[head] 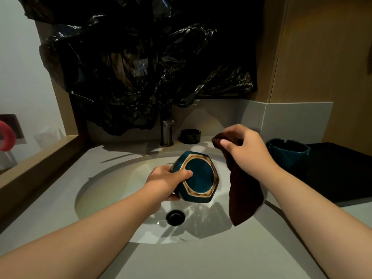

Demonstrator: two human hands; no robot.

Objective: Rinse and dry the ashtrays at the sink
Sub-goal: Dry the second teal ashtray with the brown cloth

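Now mid-frame over sink (112, 178): left hand (163, 182) grips teal ashtray (198, 176) tipped, base up, water draining. Right hand (247, 150) pinches brown cloth (244, 198), hanging just beside. Looks like rinse done; next prob wipe w/ cloth.

teal hexagonal ashtray (198, 176): tilted, base showing, over sink (112, 188) | brown cloth (245, 198): hanging

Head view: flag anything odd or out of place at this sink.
Crumpled black plastic hangs over the wall above the faucet, hiding whatever is behind it. Otherwise nothing stands out: the tipped ashtray drains into the sink.
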